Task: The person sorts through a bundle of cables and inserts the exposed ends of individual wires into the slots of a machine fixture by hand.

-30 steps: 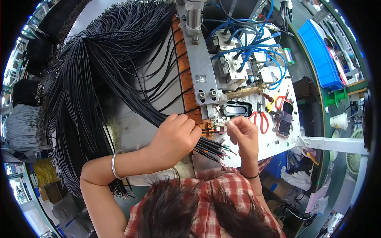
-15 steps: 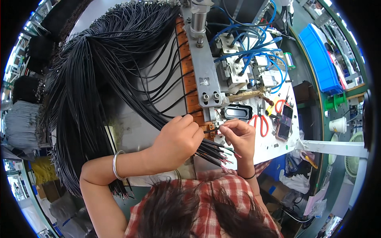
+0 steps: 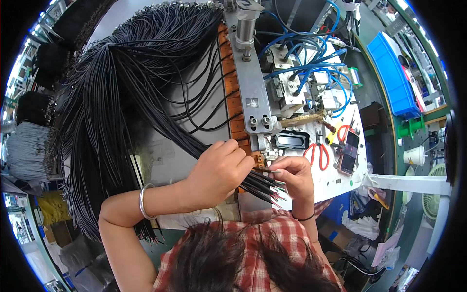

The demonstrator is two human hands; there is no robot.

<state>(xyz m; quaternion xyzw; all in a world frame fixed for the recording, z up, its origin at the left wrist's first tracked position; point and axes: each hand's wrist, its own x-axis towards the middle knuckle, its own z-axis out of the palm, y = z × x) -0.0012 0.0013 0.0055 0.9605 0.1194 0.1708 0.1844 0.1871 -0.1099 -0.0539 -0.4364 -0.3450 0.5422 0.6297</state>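
My left hand (image 3: pixel 220 170) is closed around a bundle of black cables (image 3: pixel 262 186). Their stripped ends, with red and pale wires showing, fan out below and right of the fist. Thumb and fingers of my right hand (image 3: pixel 296 179) pinch the end of a single black cable (image 3: pixel 264 170) just above the bundle. Right beside both hands is the near end of a row of orange blocks (image 3: pixel 234 100), where several cables lie in the slots. A long metal bar (image 3: pixel 249 92) runs along that row.
A large heap of black cables (image 3: pixel 92 107) covers the left side. Pneumatic blocks with blue hoses (image 3: pixel 306 68) stand behind the bar. To the right lie a black tray (image 3: pixel 292 139), red-handled scissors (image 3: pixel 317 155) and a phone (image 3: pixel 349 153). A white rail (image 3: pixel 408 181) juts out at right.
My right hand has drawn slightly down, away from the orange block, to just above the cable ends. My left fist has shifted slightly right, still around the bundle.
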